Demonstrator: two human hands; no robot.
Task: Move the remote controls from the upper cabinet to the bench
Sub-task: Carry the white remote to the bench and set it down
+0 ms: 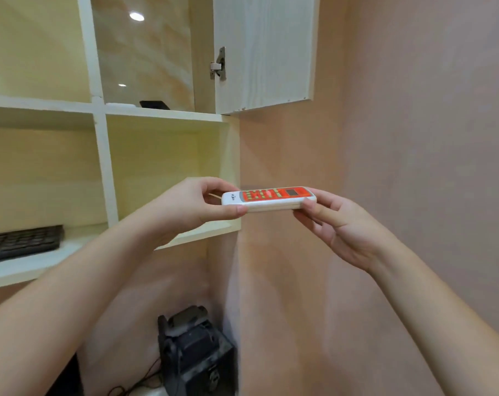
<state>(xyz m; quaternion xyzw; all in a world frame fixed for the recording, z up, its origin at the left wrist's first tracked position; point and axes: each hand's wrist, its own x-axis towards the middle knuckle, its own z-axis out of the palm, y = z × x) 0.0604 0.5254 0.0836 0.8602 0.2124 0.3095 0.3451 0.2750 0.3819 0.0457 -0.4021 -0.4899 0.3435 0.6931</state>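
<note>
While held level in mid-air below the open upper cabinet (157, 110), white remote control (268, 199) with orange button panel, face up, beside a pinkish wall (414, 138). Left hand (191, 208) pinching its left end between thumb and curled fingers; right hand (339, 224) pinching its right end, thumb on the near edge. Up in the cabinet compartment, door (265, 52) swung open, a second white remote (120, 104) and a black remote (154, 104) lying side by side. Dark keyboard (22, 242) on a lower shelf at left. Black dusty device (197, 352) standing below.
</note>
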